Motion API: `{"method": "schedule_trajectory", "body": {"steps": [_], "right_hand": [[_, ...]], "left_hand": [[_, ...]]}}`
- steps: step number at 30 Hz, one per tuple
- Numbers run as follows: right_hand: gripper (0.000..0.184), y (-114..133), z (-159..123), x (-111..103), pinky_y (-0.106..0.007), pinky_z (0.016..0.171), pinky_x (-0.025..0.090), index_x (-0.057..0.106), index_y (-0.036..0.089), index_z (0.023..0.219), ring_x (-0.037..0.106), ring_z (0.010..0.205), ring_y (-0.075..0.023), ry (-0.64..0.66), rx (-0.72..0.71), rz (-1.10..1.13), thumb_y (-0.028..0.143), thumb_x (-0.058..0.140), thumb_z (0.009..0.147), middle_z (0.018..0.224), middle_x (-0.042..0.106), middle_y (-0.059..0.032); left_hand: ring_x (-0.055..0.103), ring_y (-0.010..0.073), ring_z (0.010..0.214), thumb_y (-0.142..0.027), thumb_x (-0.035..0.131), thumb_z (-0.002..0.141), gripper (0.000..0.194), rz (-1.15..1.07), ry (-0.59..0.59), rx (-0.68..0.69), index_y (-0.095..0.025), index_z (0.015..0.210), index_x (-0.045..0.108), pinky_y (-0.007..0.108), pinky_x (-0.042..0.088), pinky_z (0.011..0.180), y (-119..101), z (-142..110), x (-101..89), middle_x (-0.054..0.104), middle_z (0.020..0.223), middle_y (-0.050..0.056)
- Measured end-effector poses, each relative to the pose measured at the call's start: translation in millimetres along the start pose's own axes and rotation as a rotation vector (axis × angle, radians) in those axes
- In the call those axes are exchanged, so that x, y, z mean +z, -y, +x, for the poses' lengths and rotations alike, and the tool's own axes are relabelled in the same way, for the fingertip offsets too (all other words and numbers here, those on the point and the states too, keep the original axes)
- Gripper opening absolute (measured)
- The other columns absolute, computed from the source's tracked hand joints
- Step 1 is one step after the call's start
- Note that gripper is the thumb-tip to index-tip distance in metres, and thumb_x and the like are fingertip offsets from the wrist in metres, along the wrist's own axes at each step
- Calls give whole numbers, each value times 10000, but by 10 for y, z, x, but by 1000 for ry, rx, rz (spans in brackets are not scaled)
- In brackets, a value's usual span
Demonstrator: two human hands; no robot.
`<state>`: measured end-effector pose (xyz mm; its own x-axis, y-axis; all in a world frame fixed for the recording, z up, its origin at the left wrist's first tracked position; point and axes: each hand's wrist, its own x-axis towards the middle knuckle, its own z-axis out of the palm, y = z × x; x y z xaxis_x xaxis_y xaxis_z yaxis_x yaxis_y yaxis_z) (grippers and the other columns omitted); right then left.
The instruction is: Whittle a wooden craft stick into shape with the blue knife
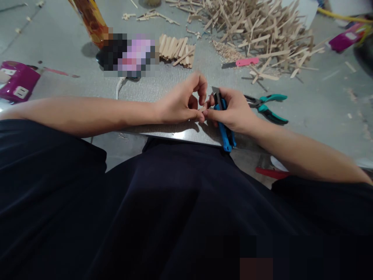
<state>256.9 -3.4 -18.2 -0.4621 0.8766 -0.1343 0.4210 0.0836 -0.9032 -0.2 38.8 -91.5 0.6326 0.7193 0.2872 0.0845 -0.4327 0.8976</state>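
Near the front edge of the grey metal table (pixel 145 89), my two hands meet fingertip to fingertip. A small pale wooden piece (pixel 203 109) shows between them, mostly covered by the fingers. My left hand (pixel 180 99) pinches it between thumb and finger, its other fingers curled above. In my right hand (pixel 237 111) is a blue utility knife (pixel 225 136), handle slanting toward my body and blade pointing away. The right thumb and fingertip also touch the wooden piece. Just beyond the right hand lie pliers (pixel 266 107) with teal handles, their jaws partly hidden.
A big heap of wooden craft sticks (pixel 256 27) spreads at the back right, with a pink-handled cutter (pixel 246 62) before it. A row of sticks (pixel 175 48) lies at back centre. An amber bottle (pixel 91 21), a blurred-out object (pixel 134 56) and a purple box (pixel 20 81) stand left.
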Motion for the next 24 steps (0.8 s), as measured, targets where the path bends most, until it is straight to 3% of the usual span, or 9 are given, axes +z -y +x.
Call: {"method": "schedule_trajectory", "body": {"steps": [4,7,11,13,16,21,24], "right_hand": [[927,-69,52,18,-465,676,637,533,300,997,681,694,-188,9,-43,87,903,1178,716,1014,811,-26],[871,-174,109,22,-449,627,596,550,301,984,657,677,-186,-88,-77,179,776,1223,702,932,743,-9],[807,-253,148,-15,-426,610,554,536,304,982,587,660,-143,-228,-90,228,669,1216,746,995,780,-10],[799,-255,151,-50,-422,599,522,521,308,973,566,648,-140,-285,-95,218,667,1205,769,997,786,-3],[805,-239,157,-99,-424,602,485,518,313,963,572,652,-161,-309,-94,171,690,1203,773,977,796,2],[846,-187,151,-153,-427,654,503,520,341,986,597,672,-200,-404,-138,67,943,1095,832,773,651,23],[819,-184,96,-216,-471,717,636,551,354,1066,713,788,-238,-538,-306,29,1028,994,926,969,729,-26]], "left_hand": [[737,209,1027,-624,1141,980,861,61,-32,-26,-312,1481,514,389,629,793,-89,-25,27,752,1396,102],[758,155,943,-489,1004,1093,662,132,-34,-119,-298,1552,565,368,624,828,-275,-70,22,754,1579,125],[781,205,916,-504,846,1197,479,227,-66,-107,-309,1601,679,423,666,910,-438,-98,-15,883,1297,75],[808,238,947,-453,757,1224,316,302,-83,-137,-298,1499,771,449,670,966,-471,-88,-27,902,1144,58],[859,281,1037,-360,704,1202,176,428,-88,-223,-301,1256,861,449,665,1009,-532,-60,-28,892,1005,46],[879,300,1111,-309,721,1199,186,507,-78,-332,-284,1156,900,418,668,1060,-676,-30,-16,869,929,49],[874,298,1094,-305,710,1212,207,527,-78,-362,-274,1184,913,422,672,1084,-725,-32,-9,874,946,53]]}}
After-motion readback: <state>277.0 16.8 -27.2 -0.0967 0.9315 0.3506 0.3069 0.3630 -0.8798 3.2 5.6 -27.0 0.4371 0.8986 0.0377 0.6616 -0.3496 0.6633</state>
